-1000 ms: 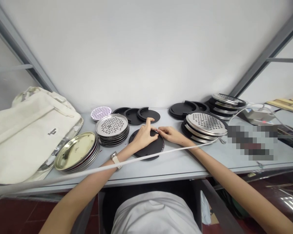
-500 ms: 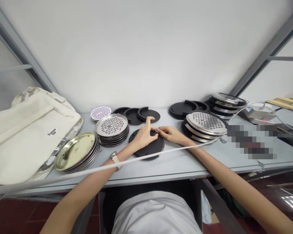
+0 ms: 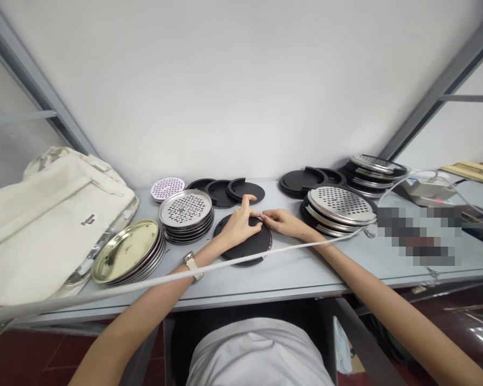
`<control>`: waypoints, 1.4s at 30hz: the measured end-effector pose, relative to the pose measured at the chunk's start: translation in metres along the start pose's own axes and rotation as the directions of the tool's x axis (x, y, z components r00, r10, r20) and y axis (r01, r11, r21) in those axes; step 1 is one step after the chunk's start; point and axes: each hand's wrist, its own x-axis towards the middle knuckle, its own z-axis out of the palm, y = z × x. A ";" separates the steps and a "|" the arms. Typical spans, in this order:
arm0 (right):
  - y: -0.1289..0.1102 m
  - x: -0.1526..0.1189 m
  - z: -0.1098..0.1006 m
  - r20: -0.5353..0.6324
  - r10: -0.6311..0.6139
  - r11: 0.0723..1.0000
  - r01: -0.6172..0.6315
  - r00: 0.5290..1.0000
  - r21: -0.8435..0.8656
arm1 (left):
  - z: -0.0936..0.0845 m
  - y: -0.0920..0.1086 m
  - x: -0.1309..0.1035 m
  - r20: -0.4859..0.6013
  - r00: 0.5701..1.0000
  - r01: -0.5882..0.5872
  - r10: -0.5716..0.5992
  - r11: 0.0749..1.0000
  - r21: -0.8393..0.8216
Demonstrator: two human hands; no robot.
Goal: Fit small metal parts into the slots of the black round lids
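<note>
A black round disc with a raised rim lies flat on the table in front of me. My left hand rests over its far edge, index finger bent up and the other fingers and thumb curled in. Just beside it my right hand is closed in a pinch at the disc's far right edge. The fingertips of both hands meet around something small; its kind is too hidden to make out. A stack of silver perforated grater plates stands left of the disc. More perforated plates on black bases are stacked to the right.
A white cable crosses the view before my forearms. Gold and silver round lids are stacked beside a cream bag. Several black rings and discs lie by the wall, near a purple-white perforated disc. A small box sits right.
The view has shifted very slightly. Both hands stay at the same edge of the black disc, with hardly any movement of the fingers.
</note>
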 end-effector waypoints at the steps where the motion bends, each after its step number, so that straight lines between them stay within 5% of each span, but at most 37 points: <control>1: 0.000 0.000 0.000 0.001 0.005 1.000 -0.005 1.000 0.002 | 0.000 0.000 0.000 0.002 1.000 0.003 -0.003 1.000 0.000; 19: 0.000 0.001 -0.003 -0.038 0.056 0.998 -0.055 0.998 0.023 | 0.000 -0.009 0.000 -0.109 0.994 0.003 0.007 0.996 0.084; 26: -0.004 0.001 -0.002 -0.055 0.042 0.998 -0.039 0.998 0.057 | -0.001 -0.001 -0.005 -0.112 0.992 0.097 -0.050 0.876 0.472; 34: 0.001 -0.001 0.001 -0.059 0.055 0.990 -0.047 0.997 0.136 | -0.026 0.005 -0.008 0.171 0.985 -0.068 -0.026 0.852 0.519; 42: -0.006 -0.001 0.000 -0.029 0.031 0.994 -0.028 0.999 0.110 | -0.019 0.006 -0.006 0.262 0.959 -0.195 0.109 0.924 0.330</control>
